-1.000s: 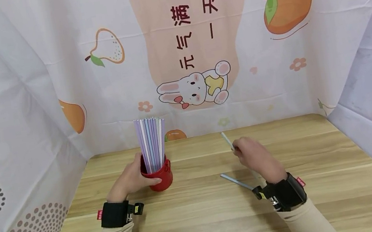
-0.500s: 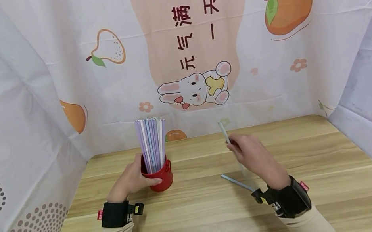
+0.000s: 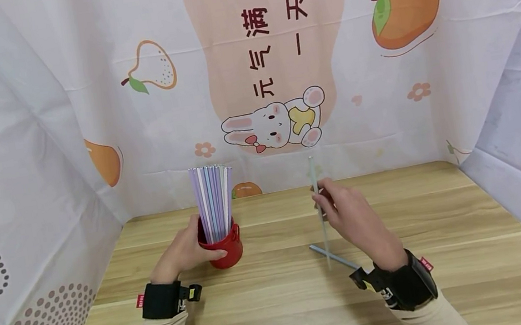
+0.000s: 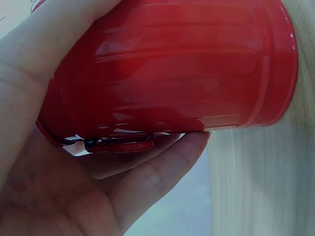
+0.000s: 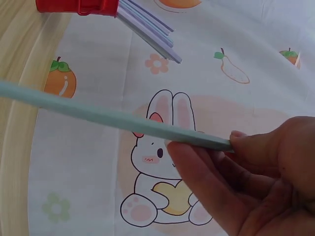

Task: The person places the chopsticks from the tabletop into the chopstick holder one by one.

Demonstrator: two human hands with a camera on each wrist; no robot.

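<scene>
My left hand (image 3: 185,252) grips a small red metal bucket (image 3: 227,250) at the left of the table, thumb across its near side. In the left wrist view, fingers and thumb wrap the ribbed wall of the bucket (image 4: 182,69). Purple, white and blue straws (image 3: 214,203) stand bunched inside it. My right hand (image 3: 348,211) pinches a pale green straw (image 3: 324,237) between thumb and fingers, and the straw stands nearly upright. The right wrist view shows the pale green straw (image 5: 108,115) running out from the fingertips. Behind it, a blue straw (image 3: 340,258) lies slanted on the table.
The wooden table (image 3: 272,307) ends at a white curtain (image 3: 161,143) printed with fruit, a rabbit and writing. White cloth also hangs at the left side (image 3: 3,167). Each wrist wears a black strap (image 3: 160,300) with a small camera.
My right hand has turned the pale green straw from a slant to nearly upright, raising its top end. My left hand and the bucket have stayed in place.
</scene>
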